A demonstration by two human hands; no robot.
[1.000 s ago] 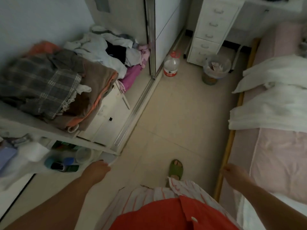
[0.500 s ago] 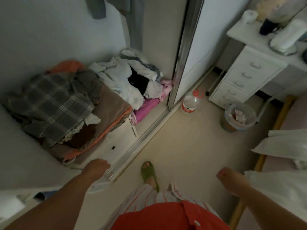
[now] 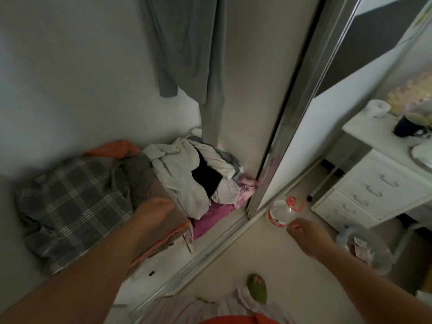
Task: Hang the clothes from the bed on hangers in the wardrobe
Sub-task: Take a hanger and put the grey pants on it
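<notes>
Inside the wardrobe (image 3: 245, 66), a heap of clothes (image 3: 191, 174) is seen piled on the low shelf: a grey plaid garment (image 3: 70, 202) at the left, brown fabric (image 3: 145, 181) w/ an orange edge beside it, white and black pieces in the middle, pink ones at the right by the sliding door's metal frame (image 3: 292, 113). A grey garment (image 3: 184, 47) is hung above, its lower edge well above the heap. No hanger is made out.

The left hand (image 3: 152, 211) is reached over the brown fabric, approx. at the border w/ the plaid piece; fingers are pointed away and blurred, so whether anything is gripped cannot be told. The right hand (image 3: 306, 232) is held out over the floor (image 3: 245, 251), fingers loosely curled, nothing held; it is seen just beside a clear plastic bottle (image 3: 280, 211) w/ a red cap standing near the door track.

A white drawer unit (image 3: 371, 190) is placed at the right, a dark mug (image 3: 409, 127) on its top. A clear bin (image 3: 367, 249) is seen below it. A green slipper (image 3: 257, 288) is worn on the visible foot.
</notes>
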